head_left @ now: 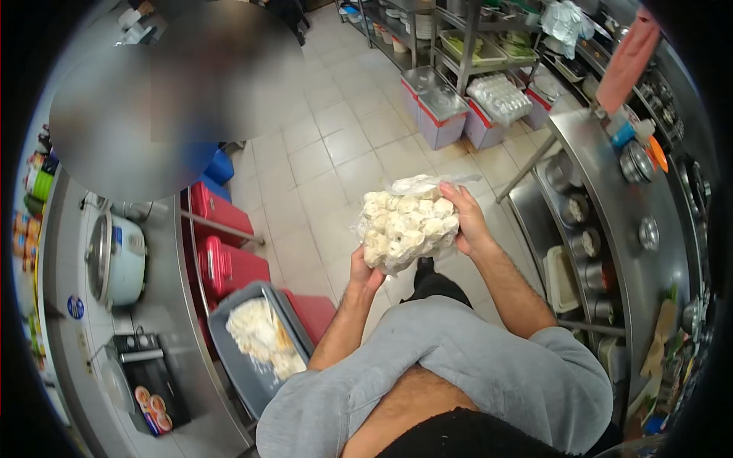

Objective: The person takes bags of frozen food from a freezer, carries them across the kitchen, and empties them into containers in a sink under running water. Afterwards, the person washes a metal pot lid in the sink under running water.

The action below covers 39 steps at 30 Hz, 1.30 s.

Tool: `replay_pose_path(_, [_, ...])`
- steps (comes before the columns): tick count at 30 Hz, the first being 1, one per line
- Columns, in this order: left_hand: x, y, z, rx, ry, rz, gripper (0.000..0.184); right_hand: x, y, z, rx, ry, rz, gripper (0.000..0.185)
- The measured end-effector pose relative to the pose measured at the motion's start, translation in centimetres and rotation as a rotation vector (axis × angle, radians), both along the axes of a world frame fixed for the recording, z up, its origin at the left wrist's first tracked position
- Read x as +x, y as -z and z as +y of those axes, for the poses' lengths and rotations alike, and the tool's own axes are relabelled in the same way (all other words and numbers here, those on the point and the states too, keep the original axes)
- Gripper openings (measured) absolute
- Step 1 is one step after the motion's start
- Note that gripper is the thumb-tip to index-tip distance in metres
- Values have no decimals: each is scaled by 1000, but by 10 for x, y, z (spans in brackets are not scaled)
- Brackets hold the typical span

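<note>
A clear plastic bag of whitish lumps (408, 229) is held up in front of my body, over the tiled floor. My left hand (366, 269) grips its lower left corner. At the upper right edge, my right hand (467, 217) holds the bag with the fingers pressed on the plastic. Loose plastic sticks out along the top of the bag. Below and left of my left hand stands a grey bin (276, 294) with more whitish pieces in it.
Red containers (229, 263) stand under the left counter (172, 298), which carries a rice cooker (118, 259). On the right is a steel counter (611, 198) with shelves beneath. Lidded boxes (443, 126) sit by the back rack. A blurred area covers the upper left.
</note>
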State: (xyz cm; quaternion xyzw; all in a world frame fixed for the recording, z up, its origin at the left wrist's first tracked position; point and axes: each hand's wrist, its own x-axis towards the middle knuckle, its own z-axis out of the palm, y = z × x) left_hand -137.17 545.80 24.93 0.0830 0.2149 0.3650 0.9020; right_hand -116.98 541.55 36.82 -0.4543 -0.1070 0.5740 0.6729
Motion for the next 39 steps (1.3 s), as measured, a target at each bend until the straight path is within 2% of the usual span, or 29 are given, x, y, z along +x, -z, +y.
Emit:
replay_pose_path(6, [47, 23, 176, -33, -58, 19, 44, 50, 39, 195, 14, -118, 15, 50])
replay_pose_path(8, [50, 28, 228, 28, -135, 117, 44, 56, 41, 262, -11, -174, 13, 50])
replay_pose_path(10, [51, 28, 280, -30, -203, 110, 45, 60, 44, 333, -14, -282, 25, 52])
replay_pose_path(14, [69, 31, 400, 11, -301, 143, 46, 72, 62, 471, 29, -368, 27, 49])
replay_pose_path(20, [99, 62, 609, -31, -300, 220, 47, 103, 78, 663, -32, -305, -11, 46])
replay_pose_path(29, [199, 80, 902, -26, -92, 138, 43, 205, 94, 922, -55, -117, 29, 46])
replay_pose_path(33, [247, 106, 1023, -26, -84, 168, 43, 252, 131, 1042, -17, -91, 41, 48])
replay_pose_path(35, [263, 111, 1081, -53, -128, 265, 42, 270, 134, 1105, -56, -106, 56, 49])
replay_pose_path(39, [297, 120, 1193, -54, -174, 160, 43, 306, 140, 1236, -40, -186, 41, 50])
